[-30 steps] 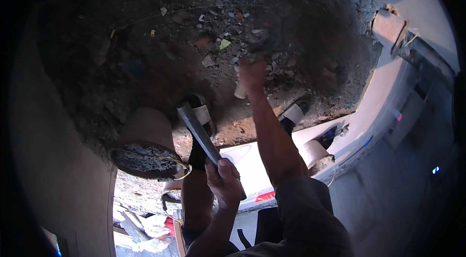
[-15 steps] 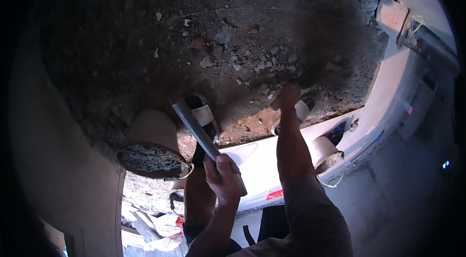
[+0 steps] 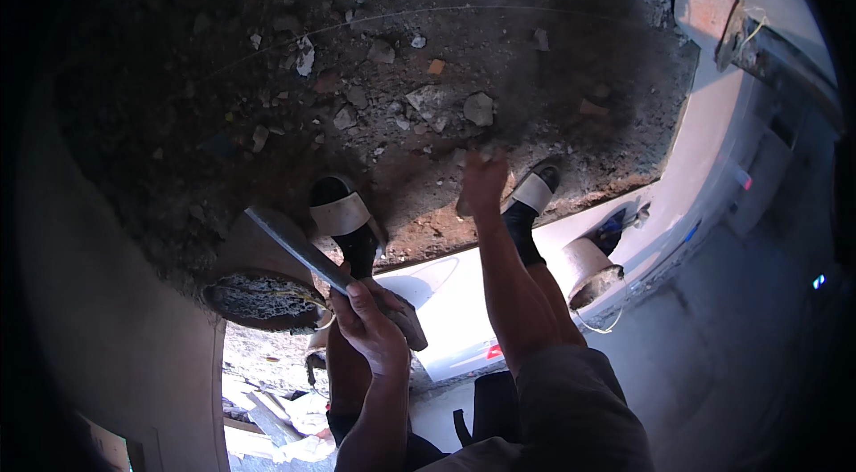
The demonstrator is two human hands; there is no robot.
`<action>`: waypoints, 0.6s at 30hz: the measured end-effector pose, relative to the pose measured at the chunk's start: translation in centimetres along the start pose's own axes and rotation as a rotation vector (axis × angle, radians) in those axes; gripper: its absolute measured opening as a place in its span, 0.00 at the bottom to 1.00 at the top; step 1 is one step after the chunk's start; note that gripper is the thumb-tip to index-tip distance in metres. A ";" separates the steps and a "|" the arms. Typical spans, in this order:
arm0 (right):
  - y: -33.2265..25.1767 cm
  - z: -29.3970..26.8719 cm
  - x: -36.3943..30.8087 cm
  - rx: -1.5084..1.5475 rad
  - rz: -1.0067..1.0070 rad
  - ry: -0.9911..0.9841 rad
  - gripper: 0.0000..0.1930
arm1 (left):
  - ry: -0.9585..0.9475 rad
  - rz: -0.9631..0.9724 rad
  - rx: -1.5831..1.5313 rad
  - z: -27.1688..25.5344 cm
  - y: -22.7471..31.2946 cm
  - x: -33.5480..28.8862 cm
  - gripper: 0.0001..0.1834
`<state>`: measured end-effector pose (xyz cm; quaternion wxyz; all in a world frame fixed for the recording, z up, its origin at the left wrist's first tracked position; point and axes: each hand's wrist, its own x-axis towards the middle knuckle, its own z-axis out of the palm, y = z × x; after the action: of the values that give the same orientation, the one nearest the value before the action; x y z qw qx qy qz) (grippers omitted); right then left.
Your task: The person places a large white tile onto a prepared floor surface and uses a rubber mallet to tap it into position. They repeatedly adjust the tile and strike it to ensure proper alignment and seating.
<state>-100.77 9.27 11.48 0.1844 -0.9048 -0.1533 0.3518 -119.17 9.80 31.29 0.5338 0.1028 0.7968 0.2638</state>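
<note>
My left hand (image 3: 376, 329) is wrapped round the near part of a long, straight grey bar (image 3: 303, 251). The bar slants from the far left toward me, its far end beside a bucket; whether it is metal or wood I cannot tell. Farther out, my right hand (image 3: 486, 182) hovers above the rubble-strewn ground (image 3: 428, 106), just left of my right sandal. Its fingers look closed, and a small, dark edge (image 3: 464, 206) shows beside them. Blur and shadow hide what that is.
A bucket caked with grey mortar (image 3: 267, 301) is at the left, near my left sandal (image 3: 341, 215). My right sandal (image 3: 533, 193) is at the ground's near edge. Broken stones (image 3: 479, 109) lie ahead. Another bucket (image 3: 590, 271) is at the right, and a brick (image 3: 704, 13) is at the far right.
My left hand and the bar have shifted left, with the bar lying more level. My right hand has also moved left, away from the right sandal, which now shows more fully.
</note>
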 end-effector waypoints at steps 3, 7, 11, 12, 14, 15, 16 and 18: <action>2.6 2.3 2.2 -0.265 0.162 -0.001 0.25 | -0.008 -0.014 0.047 0.2 -0.8 -0.5 0.21; 3.2 13.8 -8.8 -0.248 -0.334 0.022 0.22 | 0.030 -0.044 0.050 0.0 -0.6 0.0 0.22; 2.7 10.3 -10.7 -0.179 -0.498 -0.325 0.22 | 0.130 0.055 0.004 0.1 -0.4 0.6 0.25; 2.0 8.1 -8.4 -0.122 -0.370 -0.290 0.21 | 0.147 0.006 -0.025 0.2 -0.5 0.7 0.23; 0.0 4.4 -2.1 0.113 -0.149 -0.177 0.19 | 0.089 -0.006 0.024 0.1 -0.7 0.7 0.23; -1.3 3.1 1.3 0.208 0.191 -0.101 0.16 | 0.071 -0.044 0.070 0.0 -0.9 0.6 0.23; -2.9 3.4 4.4 0.187 0.226 -0.045 0.17 | 0.007 -0.006 0.023 0.0 -1.0 0.6 0.23; -5.3 6.3 5.5 0.036 -0.087 0.025 0.17 | 0.009 0.002 0.048 -0.2 -1.1 0.6 0.24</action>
<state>-102.06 17.64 6.38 0.2177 -0.8982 -0.1837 0.3348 -119.49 9.06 30.31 0.5274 0.1154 0.8051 0.2456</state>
